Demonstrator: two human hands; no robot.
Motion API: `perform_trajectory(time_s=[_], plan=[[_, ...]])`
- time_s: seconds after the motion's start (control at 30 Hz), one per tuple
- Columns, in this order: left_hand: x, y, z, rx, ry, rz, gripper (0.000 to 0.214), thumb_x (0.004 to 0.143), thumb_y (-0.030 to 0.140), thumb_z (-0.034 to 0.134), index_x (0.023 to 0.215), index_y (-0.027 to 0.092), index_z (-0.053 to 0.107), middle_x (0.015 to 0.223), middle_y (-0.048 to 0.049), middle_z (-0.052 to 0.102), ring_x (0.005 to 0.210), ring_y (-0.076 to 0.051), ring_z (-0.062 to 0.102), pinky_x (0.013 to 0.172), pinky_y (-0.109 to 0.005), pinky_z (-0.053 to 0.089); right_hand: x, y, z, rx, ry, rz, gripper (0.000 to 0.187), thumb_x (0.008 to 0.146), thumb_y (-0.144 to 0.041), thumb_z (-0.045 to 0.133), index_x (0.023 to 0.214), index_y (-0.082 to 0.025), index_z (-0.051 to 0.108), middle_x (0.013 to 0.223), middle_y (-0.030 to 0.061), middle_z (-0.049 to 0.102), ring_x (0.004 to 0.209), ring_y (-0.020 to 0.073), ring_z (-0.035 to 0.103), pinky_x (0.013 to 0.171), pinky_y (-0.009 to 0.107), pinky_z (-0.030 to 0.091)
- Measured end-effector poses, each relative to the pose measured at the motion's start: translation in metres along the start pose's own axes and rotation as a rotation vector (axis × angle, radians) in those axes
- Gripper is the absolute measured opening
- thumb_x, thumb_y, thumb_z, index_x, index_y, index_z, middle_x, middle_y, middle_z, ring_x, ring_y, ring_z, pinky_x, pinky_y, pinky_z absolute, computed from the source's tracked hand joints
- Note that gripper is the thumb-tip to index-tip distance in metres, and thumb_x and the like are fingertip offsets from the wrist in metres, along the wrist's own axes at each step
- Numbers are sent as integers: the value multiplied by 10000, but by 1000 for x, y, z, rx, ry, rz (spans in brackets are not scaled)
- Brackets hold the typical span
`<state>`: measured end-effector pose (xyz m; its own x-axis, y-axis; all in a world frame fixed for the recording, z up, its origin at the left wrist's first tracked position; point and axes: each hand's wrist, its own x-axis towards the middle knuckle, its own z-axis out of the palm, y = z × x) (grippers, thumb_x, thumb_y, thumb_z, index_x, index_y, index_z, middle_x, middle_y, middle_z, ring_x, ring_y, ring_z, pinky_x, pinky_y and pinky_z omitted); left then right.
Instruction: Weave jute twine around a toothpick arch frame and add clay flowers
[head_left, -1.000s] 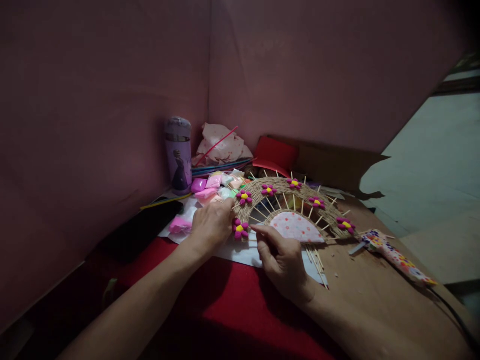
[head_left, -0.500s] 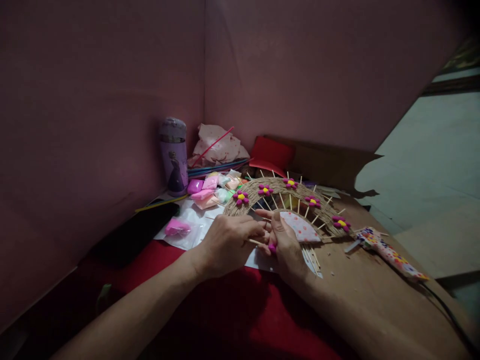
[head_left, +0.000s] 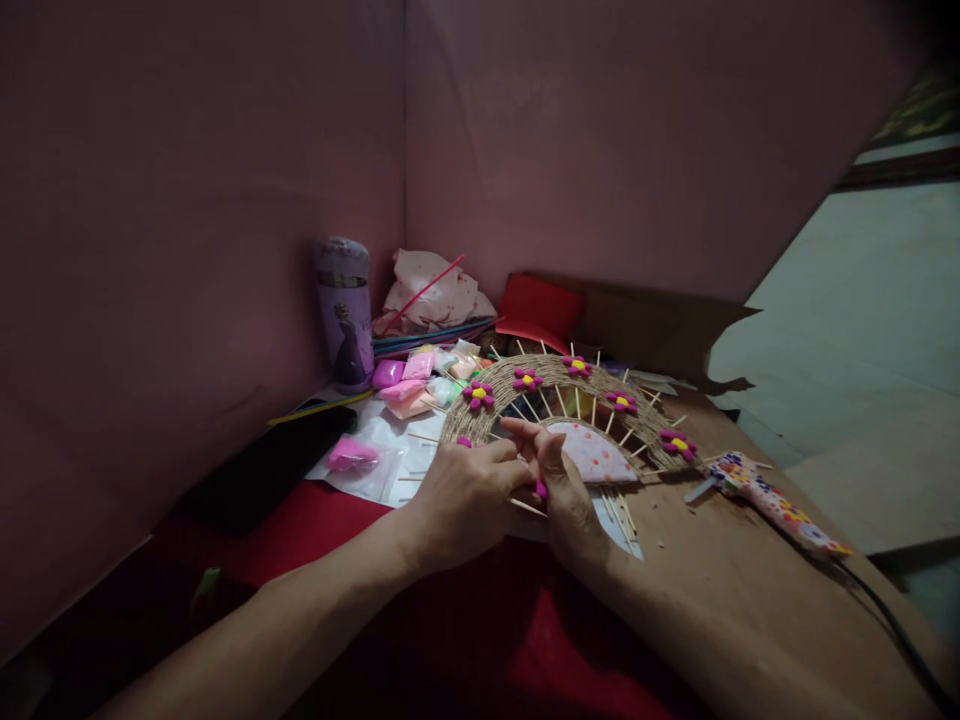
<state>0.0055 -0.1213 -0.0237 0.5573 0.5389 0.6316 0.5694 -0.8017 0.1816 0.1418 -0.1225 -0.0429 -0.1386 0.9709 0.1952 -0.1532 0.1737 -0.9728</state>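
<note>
My left hand (head_left: 465,500) is closed on a thin wooden stick (head_left: 529,508), whose end pokes out toward my other palm. My right hand (head_left: 570,500) is curled, thumb up, around a small lump of magenta clay (head_left: 540,489); its fingers are partly hidden behind the left hand. Right behind both hands lies a half-ring of twine woven over sticks (head_left: 551,364), decorated with magenta flowers with yellow centres (head_left: 529,380). At its middle is a white half-disc with pink dots (head_left: 592,455). Another magenta bit (head_left: 463,441) shows just above my left knuckles.
Small bags of coloured clay (head_left: 405,390) and an opened pink one (head_left: 352,455) lie to the left, near a purple bottle (head_left: 346,315). A flower-patterned glue gun (head_left: 780,510) with a cord rests on the brown board (head_left: 720,590) at right. Loose sticks (head_left: 619,515) lie beside my right hand.
The stick in my left hand has tilted, its end now lower, by my right palm. My left hand has shifted slightly down, uncovering a magenta bit behind it. The view has moved slightly.
</note>
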Motion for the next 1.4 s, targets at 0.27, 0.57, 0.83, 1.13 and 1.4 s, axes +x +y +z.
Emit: perform_trajectory(time_s=[0.27, 0.57, 0.83, 1.13, 1.4], plan=[[-1, -7, -4, 80, 122, -54, 186, 819, 130, 474, 874, 172, 647, 716, -20, 608, 628, -114, 568, 538, -216, 423, 6, 1, 0, 198, -145, 121, 387, 789, -566, 557, 819, -180, 566, 549, -56, 451, 396, 41, 344, 373, 163, 264], [0, -10, -8, 100, 129, -91, 152, 799, 137, 504, 844, 174, 645, 751, -21, 616, 665, -128, 585, 577, -239, 453, 9, -5, -1, 311, -170, 167, 315, 742, -455, 661, 724, -162, 549, 574, -43, 510, 400, 37, 368, 355, 155, 223], [3, -12, -13, 37, 134, -88, 161, 811, 153, 514, 902, 177, 643, 800, -31, 641, 714, -128, 604, 624, -240, 471, 12, -7, -4, 281, -145, 176, 386, 733, -513, 644, 657, -162, 501, 488, -68, 449, 338, 23, 306, 321, 154, 173], [2, -14, -10, 115, 58, -62, 148, 830, 157, 485, 854, 167, 631, 766, -22, 603, 669, -125, 571, 569, -240, 429, 12, -4, -3, 196, -141, 151, 407, 762, -522, 609, 617, -161, 490, 419, -74, 432, 281, 13, 280, 295, 152, 124], [7, -7, -11, 134, 7, -164, 146, 867, 226, 450, 824, 145, 563, 770, -41, 637, 678, -148, 588, 569, -260, 422, 14, -3, -2, 263, -46, 151, 379, 717, -464, 676, 596, -163, 479, 447, -68, 476, 291, 11, 309, 267, 126, 168]])
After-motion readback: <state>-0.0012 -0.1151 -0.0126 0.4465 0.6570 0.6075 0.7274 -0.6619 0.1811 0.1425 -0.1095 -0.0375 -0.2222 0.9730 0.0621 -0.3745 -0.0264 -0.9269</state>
